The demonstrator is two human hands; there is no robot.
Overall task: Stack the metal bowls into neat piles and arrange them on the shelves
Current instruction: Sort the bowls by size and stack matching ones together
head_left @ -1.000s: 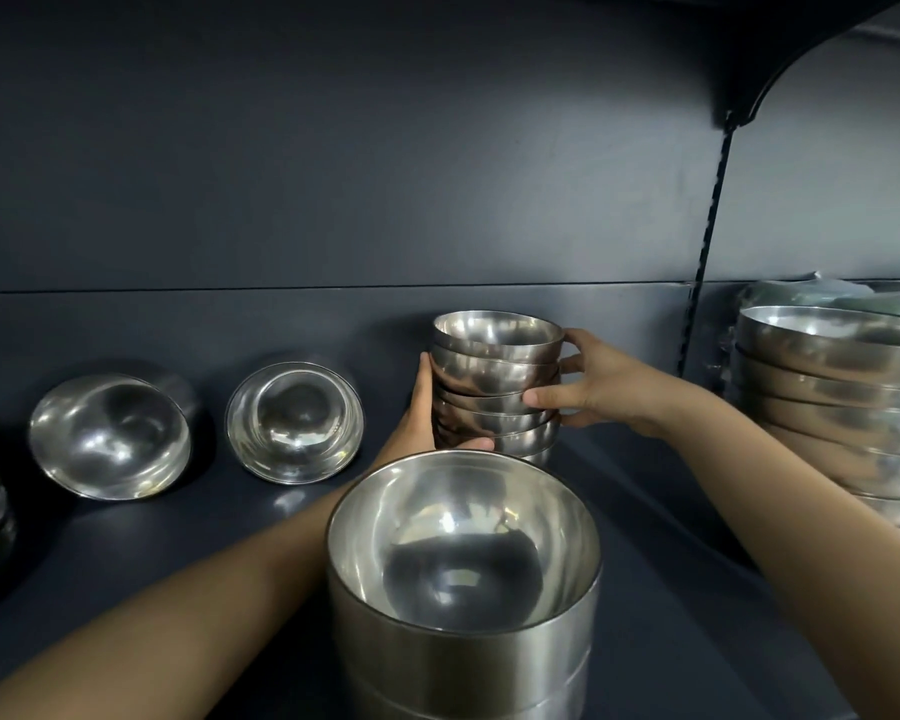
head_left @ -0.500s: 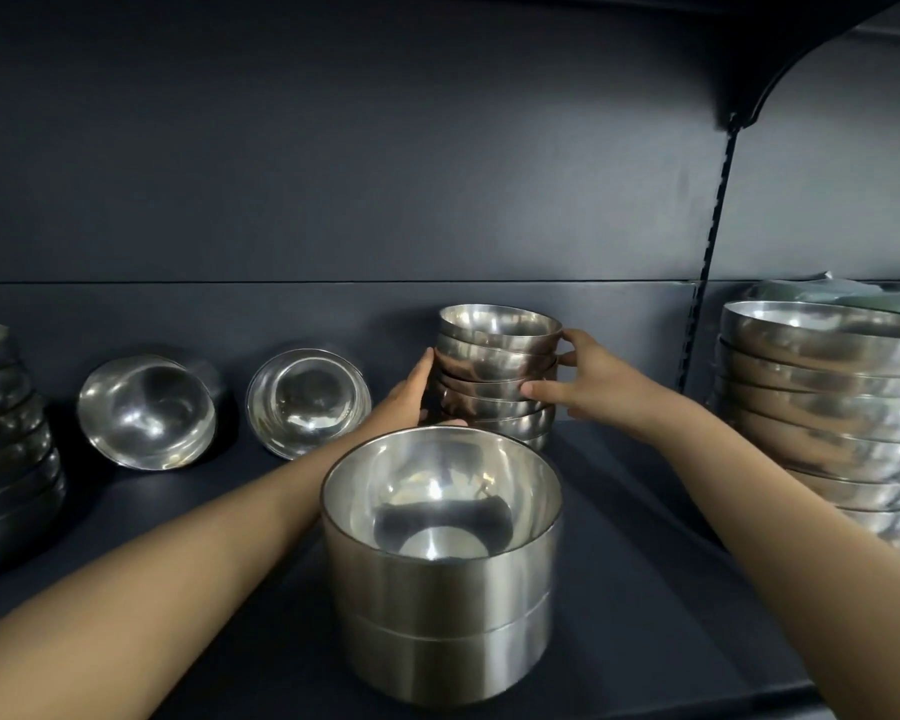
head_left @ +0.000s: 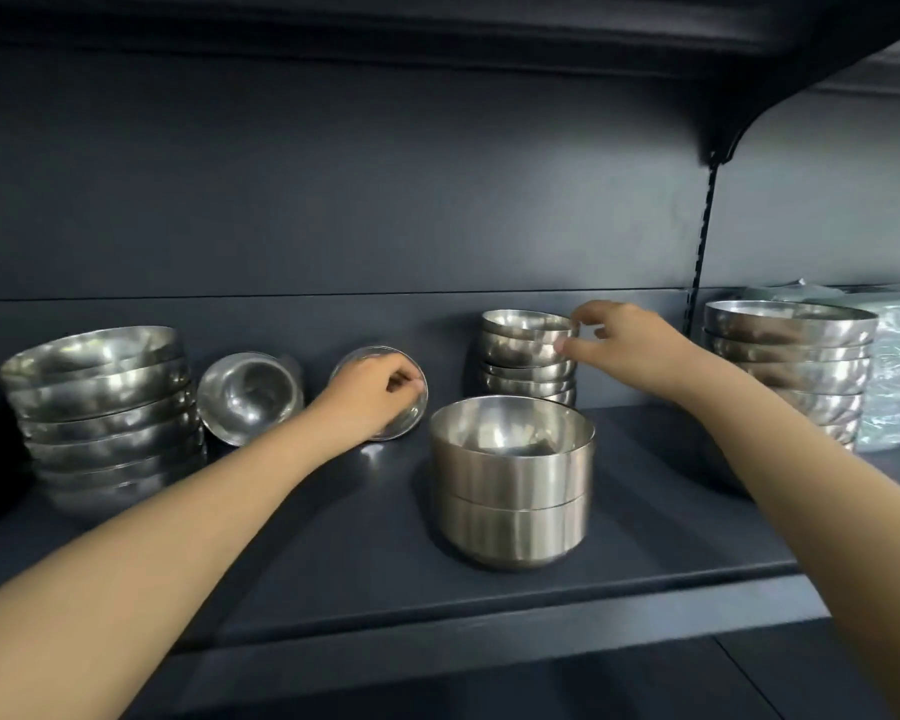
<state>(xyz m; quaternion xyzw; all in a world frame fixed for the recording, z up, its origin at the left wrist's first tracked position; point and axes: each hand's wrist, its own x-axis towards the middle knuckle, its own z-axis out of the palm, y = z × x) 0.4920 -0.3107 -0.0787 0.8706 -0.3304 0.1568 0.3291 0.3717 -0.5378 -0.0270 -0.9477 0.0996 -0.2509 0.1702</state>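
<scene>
The left hand [head_left: 372,394] curls its fingers round the rim of the leaning bowl [head_left: 410,419], which stands tilted against the back wall at the shelf's [head_left: 645,563] back edge, left of the middle. The right hand [head_left: 627,345] is at the right side of the small pile [head_left: 520,356], also by the back edge. Its thumb and forefinger are at the top rim, but I cannot tell whether they pinch it or only touch it.

The step appears to be adding the leaning bowl to that pile. Lift it clear of the wall, turn it level with its mouth up, and lower it straight down while the right hand steadies the pile. The other tilted bowl [head_left: 248,397] sits just beside it, so avoid knocking it.
</scene>
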